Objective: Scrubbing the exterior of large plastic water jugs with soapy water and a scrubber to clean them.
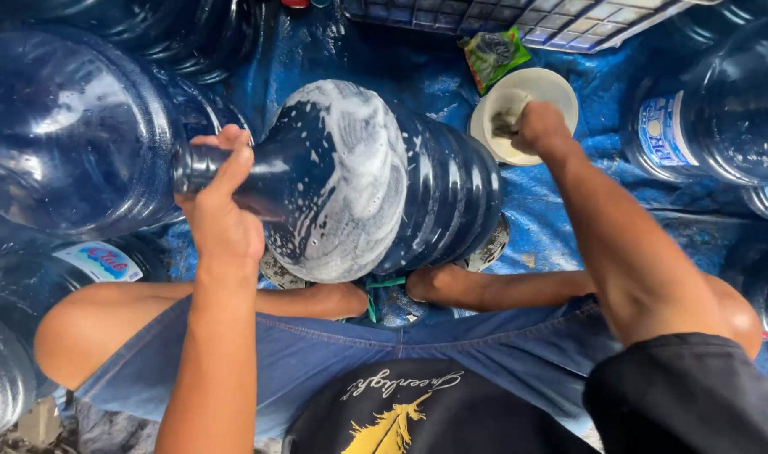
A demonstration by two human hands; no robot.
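The big blue water jug (375,181) is lying on its side in the middle of the scene, neck pointing left, its shoulder smeared with white soap foam. It is resting just above the person's crossed legs, on a wet blue tarp (552,219). The left hand (224,210) is wrapping around the jug's neck, its grip pressed closed on it, thumb lying along the top. Over on the far right, the right hand (539,126) is reaching into a small white bowl (556,92) sitting on the tarp, fingers bunched together on a pale scrub pad (508,113) inside it. Just beyond the bowl a green sachet (495,55) is lying flat, and a grey plastic crate (535,17) is showing along the far edge. More blue jugs are crowding in: a large one (73,134) at the left, touching the neck end, and another with a label (712,109) at the right.
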